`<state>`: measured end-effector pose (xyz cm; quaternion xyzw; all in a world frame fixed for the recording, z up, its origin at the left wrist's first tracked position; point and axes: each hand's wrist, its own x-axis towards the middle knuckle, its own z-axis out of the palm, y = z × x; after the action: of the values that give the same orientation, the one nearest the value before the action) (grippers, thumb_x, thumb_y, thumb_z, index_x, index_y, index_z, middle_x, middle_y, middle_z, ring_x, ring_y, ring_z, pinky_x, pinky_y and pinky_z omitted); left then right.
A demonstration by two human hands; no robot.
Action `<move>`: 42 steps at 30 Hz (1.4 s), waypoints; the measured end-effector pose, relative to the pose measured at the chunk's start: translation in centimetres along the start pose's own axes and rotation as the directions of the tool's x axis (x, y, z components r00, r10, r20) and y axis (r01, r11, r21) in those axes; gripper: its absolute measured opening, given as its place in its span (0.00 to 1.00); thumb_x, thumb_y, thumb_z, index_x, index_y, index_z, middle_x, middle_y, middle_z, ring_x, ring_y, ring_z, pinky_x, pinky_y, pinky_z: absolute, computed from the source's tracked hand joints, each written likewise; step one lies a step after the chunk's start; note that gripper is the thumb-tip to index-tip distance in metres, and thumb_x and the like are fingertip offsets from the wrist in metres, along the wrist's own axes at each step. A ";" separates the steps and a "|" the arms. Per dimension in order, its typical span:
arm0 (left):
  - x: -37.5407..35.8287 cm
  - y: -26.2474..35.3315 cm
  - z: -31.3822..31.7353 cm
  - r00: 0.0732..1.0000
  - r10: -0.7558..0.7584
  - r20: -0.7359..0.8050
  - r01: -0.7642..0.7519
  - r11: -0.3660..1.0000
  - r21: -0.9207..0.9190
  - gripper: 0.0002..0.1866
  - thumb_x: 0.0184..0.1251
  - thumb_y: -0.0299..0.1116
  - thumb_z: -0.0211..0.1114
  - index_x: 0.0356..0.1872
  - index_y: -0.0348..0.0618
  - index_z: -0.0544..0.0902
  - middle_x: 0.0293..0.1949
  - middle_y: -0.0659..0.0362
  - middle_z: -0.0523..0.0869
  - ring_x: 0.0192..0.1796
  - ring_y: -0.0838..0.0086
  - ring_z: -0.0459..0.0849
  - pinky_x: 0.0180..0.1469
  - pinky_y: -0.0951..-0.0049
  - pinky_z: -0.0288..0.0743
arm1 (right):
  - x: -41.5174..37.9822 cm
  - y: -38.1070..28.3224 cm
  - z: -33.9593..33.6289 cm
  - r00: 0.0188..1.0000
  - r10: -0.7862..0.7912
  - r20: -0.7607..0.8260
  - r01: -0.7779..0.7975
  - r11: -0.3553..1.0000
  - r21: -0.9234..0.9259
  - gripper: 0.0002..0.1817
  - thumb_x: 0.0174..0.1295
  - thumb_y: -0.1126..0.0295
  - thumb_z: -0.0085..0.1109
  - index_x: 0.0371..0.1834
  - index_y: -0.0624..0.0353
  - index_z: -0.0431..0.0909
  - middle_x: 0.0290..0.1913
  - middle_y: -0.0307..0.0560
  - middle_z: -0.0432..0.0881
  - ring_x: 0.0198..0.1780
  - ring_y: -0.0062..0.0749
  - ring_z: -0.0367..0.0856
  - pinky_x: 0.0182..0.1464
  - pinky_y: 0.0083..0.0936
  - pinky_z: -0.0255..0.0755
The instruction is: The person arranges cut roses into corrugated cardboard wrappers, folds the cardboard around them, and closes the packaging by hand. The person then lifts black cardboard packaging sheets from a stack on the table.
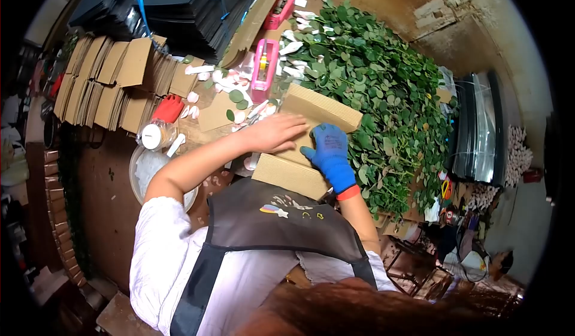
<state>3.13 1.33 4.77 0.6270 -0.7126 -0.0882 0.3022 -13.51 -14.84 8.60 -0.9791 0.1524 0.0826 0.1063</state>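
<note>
A sheet of corrugated cardboard point(290, 176) lies across the work table in front of my apron, its near and far ends bent upward. My bare left hand point(277, 133) rests flat on its left part, fingers stretched out toward the middle. Beside it, my right hand point(330, 147), in a blue work glove with an orange cuff, presses on the cardboard's right part. Its thumb points left, apart from the fingers, whose tips are partly hidden. Neither hand visibly grips anything. Just right of the gloved hand spreads a large pile of leafy green stems point(383, 108).
Pink plastic trays point(264, 69) stand beyond the cardboard among loose petals. At left are a red glove point(169, 108), a white-lidded jar point(157, 135) and a tub point(142, 168). Cardboard pieces point(135, 60) and black sheets point(179, 12) are stacked farther back; wrapped black sheets point(479, 126) stand right.
</note>
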 end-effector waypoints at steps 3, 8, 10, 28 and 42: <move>0.6 -1.2 2.5 0.992 0.118 0.051 -0.124 0.982 0.143 0.40 0.72 0.58 0.55 0.77 0.41 0.63 0.78 0.47 0.63 0.78 0.55 0.62 0.78 0.51 0.54 | -0.8 0.8 -0.7 0.989 -0.139 -0.043 0.141 0.988 0.058 0.18 0.49 0.49 0.71 0.36 0.49 0.84 0.40 0.47 0.82 0.47 0.45 0.80 0.50 0.45 0.72; 0.6 -1.0 2.9 0.997 0.052 0.064 -0.062 0.987 0.151 0.42 0.66 0.60 0.58 0.77 0.48 0.65 0.78 0.48 0.61 0.78 0.56 0.63 0.77 0.48 0.53 | 0.4 -0.4 1.5 0.959 -0.219 0.179 0.225 0.974 -0.015 0.15 0.53 0.49 0.67 0.26 0.47 0.86 0.33 0.44 0.85 0.39 0.42 0.84 0.42 0.44 0.75; 0.5 -1.2 3.4 0.997 0.055 0.062 -0.063 0.987 0.146 0.42 0.63 0.59 0.59 0.77 0.50 0.65 0.78 0.48 0.61 0.78 0.56 0.63 0.78 0.48 0.53 | 1.5 -0.7 2.0 0.940 -0.227 0.256 0.249 0.967 -0.058 0.15 0.55 0.50 0.64 0.29 0.48 0.88 0.35 0.46 0.86 0.39 0.43 0.85 0.39 0.46 0.75; 0.5 -2.3 4.4 0.998 0.066 0.024 -0.065 0.998 -0.012 0.37 0.71 0.55 0.55 0.78 0.52 0.64 0.80 0.48 0.58 0.80 0.54 0.59 0.77 0.44 0.52 | 21.3 -19.2 14.7 0.854 -0.507 0.114 0.519 0.822 -0.236 0.11 0.65 0.67 0.54 0.46 0.47 0.84 0.39 0.40 0.86 0.40 0.39 0.87 0.42 0.46 0.71; 0.4 -1.6 4.0 0.979 -0.117 0.169 0.159 0.951 -0.263 0.38 0.66 0.54 0.61 0.74 0.50 0.68 0.75 0.53 0.68 0.76 0.55 0.64 0.75 0.50 0.59 | 0.0 -3.1 -3.2 0.982 0.168 0.082 -0.158 0.511 0.845 0.11 0.64 0.62 0.65 0.42 0.57 0.84 0.34 0.48 0.85 0.35 0.34 0.86 0.41 0.29 0.79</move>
<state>2.28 -0.35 0.89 0.6187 -0.6685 -0.2546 0.3248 -12.11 -12.65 12.21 -0.7855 0.2649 0.0026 0.5593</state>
